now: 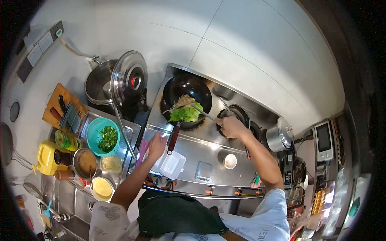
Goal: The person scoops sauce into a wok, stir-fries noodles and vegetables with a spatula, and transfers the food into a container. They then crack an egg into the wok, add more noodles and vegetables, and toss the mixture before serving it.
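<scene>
My right hand [233,127] is closed around a long-handled metal cooking utensil [207,115]. Its far end reaches into the dark wok [187,85], where the food hides its head. Inside the wok lie green lettuce leaves [187,114] and a heap of pale brown food [184,100]. The wok's dark red handle [174,138] points toward me. Just left of that handle is my left hand [157,146], fingers raised and loosely apart, with nothing visible in it. A pink strip [142,151] shows beside it, and an open white foam box [172,164] sits below.
A dark pan [237,116] stands right of the wok. A white cup [230,161] and a small scale [204,171] rest on the steel counter. To the left are a turquoise bowl [91,134] of chopped greens, a saucepan [76,160] of brown sauce and a large lidded pot [96,82].
</scene>
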### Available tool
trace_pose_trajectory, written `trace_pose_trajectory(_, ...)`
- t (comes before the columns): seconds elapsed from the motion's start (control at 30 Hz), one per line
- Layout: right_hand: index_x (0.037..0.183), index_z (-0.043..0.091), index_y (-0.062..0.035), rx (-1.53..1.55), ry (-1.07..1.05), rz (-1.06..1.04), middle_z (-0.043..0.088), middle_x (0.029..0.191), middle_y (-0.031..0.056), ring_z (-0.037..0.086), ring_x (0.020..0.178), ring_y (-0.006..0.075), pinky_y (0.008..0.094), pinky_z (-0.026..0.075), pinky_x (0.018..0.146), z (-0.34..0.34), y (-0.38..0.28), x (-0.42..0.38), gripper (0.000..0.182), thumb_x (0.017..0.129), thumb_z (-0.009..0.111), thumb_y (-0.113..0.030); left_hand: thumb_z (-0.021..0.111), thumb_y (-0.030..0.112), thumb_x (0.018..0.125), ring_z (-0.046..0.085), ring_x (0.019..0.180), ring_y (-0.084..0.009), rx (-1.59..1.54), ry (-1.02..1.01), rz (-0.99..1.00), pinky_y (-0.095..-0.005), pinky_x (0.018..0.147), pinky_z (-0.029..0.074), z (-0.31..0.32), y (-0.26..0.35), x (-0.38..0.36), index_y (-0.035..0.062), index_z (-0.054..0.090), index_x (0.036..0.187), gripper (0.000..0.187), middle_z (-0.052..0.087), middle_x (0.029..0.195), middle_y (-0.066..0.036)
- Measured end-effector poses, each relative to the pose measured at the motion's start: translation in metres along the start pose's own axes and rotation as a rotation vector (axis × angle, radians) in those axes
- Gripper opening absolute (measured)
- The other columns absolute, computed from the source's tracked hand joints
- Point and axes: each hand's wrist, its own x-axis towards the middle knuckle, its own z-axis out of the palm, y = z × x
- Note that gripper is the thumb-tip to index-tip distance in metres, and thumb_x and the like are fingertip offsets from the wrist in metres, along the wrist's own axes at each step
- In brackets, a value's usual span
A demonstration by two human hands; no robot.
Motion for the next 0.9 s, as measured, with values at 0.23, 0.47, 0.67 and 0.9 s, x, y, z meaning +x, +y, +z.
trace_pose_trajectory(0.23,0.115,0.066,-0.0012,0.034,-0.067,0.009,0.068,0.092,0.0293,0.067,0.091,0.0440,0.0508,0.052,0.084,-0.010,0.009,-0.059,0.037,0.079,0.059,-0.007,0.076,0.024,0.084,0.054,0.046,-0.0168,-0.535,-0.728,-0.695,-0.0345,0.041,0.046,0.035,0.042,0.035,0.0055,0.058,0.082,0.027,0.056,0.062,-0.007)
trace_pose_trajectory(0.47,0.119,0.063,-0.0021,0.216,0.090,0.060,0.069,0.089,0.0248,0.068,0.087,0.0431,0.0493,0.055,0.076,0.058,0.008,-0.029,0.037,0.082,0.060,-0.009,0.068,0.014,0.075,0.059,0.045,-0.0238,-0.283,-0.587,-0.468,-0.0397,0.043,0.047,0.038,0.056,0.047,0.0017,0.060,0.068,0.017,0.057,0.055,-0.012)
trace_pose_trajectory(0.67,0.114,0.062,0.0000,0.079,0.113,-0.085,0.068,0.095,0.0267,0.068,0.089,0.0409,0.0492,0.054,0.078,0.075,0.009,-0.055,0.033,0.082,0.059,-0.007,0.069,0.015,0.075,0.061,0.047,-0.0236,-0.118,-0.598,-0.482,-0.0386,0.044,0.046,-0.027,0.136,0.003,0.0011,0.060,0.073,0.017,0.059,0.058,-0.012)
trace_pose_trajectory(0.9,0.104,0.066,-0.0016,0.082,-0.145,-0.056,0.068,0.095,0.0252,0.066,0.094,0.0415,0.0494,0.051,0.084,-0.019,0.004,-0.093,0.025,0.086,0.062,-0.017,0.068,0.011,0.077,0.054,0.041,-0.0173,-0.243,-0.753,-0.570,-0.0334,0.039,0.040,-0.047,0.135,0.027,0.0022,0.057,0.064,0.020,0.056,0.054,-0.007)
